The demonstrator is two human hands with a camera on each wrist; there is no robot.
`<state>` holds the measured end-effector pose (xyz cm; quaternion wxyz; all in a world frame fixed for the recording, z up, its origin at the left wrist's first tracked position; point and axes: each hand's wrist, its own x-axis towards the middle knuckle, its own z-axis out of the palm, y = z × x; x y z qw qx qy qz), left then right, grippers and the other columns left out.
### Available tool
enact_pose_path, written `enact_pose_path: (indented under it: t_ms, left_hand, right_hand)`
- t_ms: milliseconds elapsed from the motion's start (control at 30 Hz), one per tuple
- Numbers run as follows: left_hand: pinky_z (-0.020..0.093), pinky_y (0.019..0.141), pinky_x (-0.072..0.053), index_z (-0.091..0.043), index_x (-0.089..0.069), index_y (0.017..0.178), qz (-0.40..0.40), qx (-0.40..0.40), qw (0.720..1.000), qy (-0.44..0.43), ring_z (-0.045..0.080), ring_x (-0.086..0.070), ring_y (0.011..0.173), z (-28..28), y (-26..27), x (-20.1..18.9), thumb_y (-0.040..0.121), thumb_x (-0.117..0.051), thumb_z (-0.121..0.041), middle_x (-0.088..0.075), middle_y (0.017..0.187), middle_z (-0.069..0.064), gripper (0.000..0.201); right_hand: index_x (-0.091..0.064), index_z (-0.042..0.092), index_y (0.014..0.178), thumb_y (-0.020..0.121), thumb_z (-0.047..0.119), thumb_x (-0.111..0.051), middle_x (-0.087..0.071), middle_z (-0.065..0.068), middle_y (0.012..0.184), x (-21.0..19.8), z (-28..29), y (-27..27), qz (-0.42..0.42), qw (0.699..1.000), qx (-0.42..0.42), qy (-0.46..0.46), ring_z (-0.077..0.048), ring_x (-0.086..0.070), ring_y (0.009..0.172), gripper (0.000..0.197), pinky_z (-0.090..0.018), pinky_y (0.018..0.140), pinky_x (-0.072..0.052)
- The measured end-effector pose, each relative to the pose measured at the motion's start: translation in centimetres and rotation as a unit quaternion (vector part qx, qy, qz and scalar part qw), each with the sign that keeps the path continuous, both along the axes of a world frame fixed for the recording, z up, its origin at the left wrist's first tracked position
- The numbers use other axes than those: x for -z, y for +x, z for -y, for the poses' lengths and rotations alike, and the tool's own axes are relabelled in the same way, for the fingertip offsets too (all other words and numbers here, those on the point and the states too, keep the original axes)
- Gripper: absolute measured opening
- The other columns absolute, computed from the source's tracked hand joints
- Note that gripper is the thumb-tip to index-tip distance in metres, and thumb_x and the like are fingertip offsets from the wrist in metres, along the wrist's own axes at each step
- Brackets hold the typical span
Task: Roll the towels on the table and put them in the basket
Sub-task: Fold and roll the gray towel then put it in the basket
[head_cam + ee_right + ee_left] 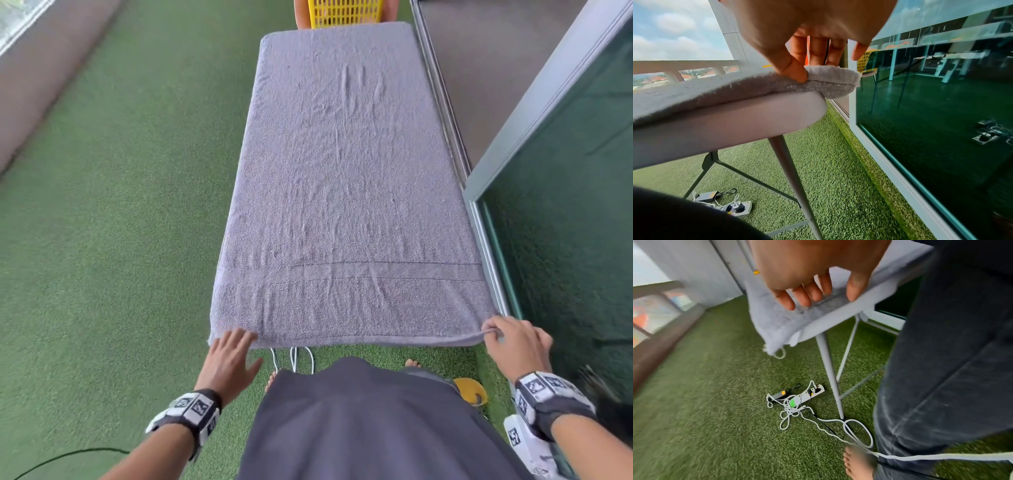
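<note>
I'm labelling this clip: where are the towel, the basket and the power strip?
towel [346, 178]: head view, middle of its flat top.
basket [344, 13]: head view, yellow mesh wall beyond the table's far end.
power strip [809, 395]: left wrist view, white body on the grass.

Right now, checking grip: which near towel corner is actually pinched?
The right-hand corner: right hand pinches it. Left hand lies flat by the other.

Head overhead — wrists low, table edge [731, 116] shared
</note>
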<state>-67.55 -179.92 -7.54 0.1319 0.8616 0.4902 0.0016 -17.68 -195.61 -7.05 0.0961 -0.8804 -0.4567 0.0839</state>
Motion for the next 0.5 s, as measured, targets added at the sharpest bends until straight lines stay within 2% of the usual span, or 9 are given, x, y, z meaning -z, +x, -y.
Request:
enact_pose_path:
  t_ms: [67, 133, 233, 333, 400, 500]
  left_hand:
    - [0.031, 0.077, -0.049, -0.019, -0.055, 0.105, -0.01, -0.009, 1.0, -0.01, 0.015, -0.051, 0.086, 0.6, 0.9, 0.4, 0.062, -0.085, -0.037, -0.055, 0.098, -0.002, 0.055]
    - [0.033, 0.077, -0.049, -0.019, -0.053, 0.104, -0.015, -0.052, 0.998, 0.007, 0.019, -0.051, 0.085, 0.7, 1.5, 0.4, 0.058, -0.087, -0.03, -0.054, 0.096, 0.0, 0.058]
    - [0.039, 0.077, -0.048, -0.019, -0.051, 0.102, 0.004, -0.11, 0.993, 0.039, 0.022, -0.05, 0.085, 0.2, 2.2, 0.1, 0.064, -0.082, -0.014, -0.054, 0.095, 0.002, 0.049]
    - [0.039, 0.074, -0.047, -0.016, -0.056, 0.101, 0.043, -0.123, 0.989, 0.066, 0.023, -0.047, 0.084, 0.0, 2.1, 0.5, 0.067, -0.072, 0.004, -0.056, 0.093, 0.003, 0.042]
    - [0.039, 0.074, -0.046, -0.014, -0.061, 0.099, 0.064, -0.12, 0.987, 0.083, 0.024, -0.047, 0.082, -0.1, 1.5, 0.6, 0.07, -0.07, 0.007, -0.059, 0.091, 0.004, 0.037]
    - [0.039, 0.073, -0.045, -0.014, -0.064, 0.097, 0.097, -0.147, 0.981, 0.079, 0.026, -0.053, 0.079, -0.6, 0.8, 0.3, 0.079, -0.066, 0.003, -0.064, 0.089, 0.005, 0.025]
  right_hand:
    - [-0.061, 0.031, 0.073, 0.079, 0.01, -0.066, -0.062, 0.01, 0.078, 0.1, 0.3, -0.2, -0.007, 1.0, 0.004, 0.003, -0.015, -0.049, 0.077, 0.023, -0.035, 0.086, -0.029]
    - [-0.062, 0.029, 0.076, 0.079, 0.009, -0.067, -0.062, 0.008, 0.079, 0.2, 0.6, -0.4, -0.009, 1.0, 0.007, -0.001, -0.016, -0.051, 0.078, 0.021, -0.038, 0.088, -0.031]
    - [-0.066, 0.027, 0.08, 0.079, 0.008, -0.068, -0.062, 0.006, 0.082, 0.4, 0.9, -0.9, -0.012, 1.0, 0.005, 0.004, -0.017, -0.051, 0.08, 0.018, -0.039, 0.091, -0.031]
    - [-0.068, 0.024, 0.08, 0.077, 0.006, -0.069, -0.065, 0.003, 0.085, 0.4, 1.1, -1.1, -0.014, 1.0, 0.007, 0.019, -0.02, -0.053, 0.081, 0.019, -0.038, 0.09, -0.03]
    - [-0.068, 0.024, 0.079, 0.077, 0.006, -0.069, -0.065, 0.004, 0.085, 0.4, 1.2, -1.2, -0.011, 1.0, 0.01, 0.024, -0.02, -0.053, 0.082, 0.019, -0.038, 0.09, -0.029]
    - [-0.068, 0.024, 0.078, 0.077, 0.006, -0.069, -0.064, 0.005, 0.084, 0.4, 1.2, -1.3, -0.016, 0.999, 0.015, 0.024, -0.017, -0.051, 0.08, 0.018, -0.039, 0.093, -0.03]
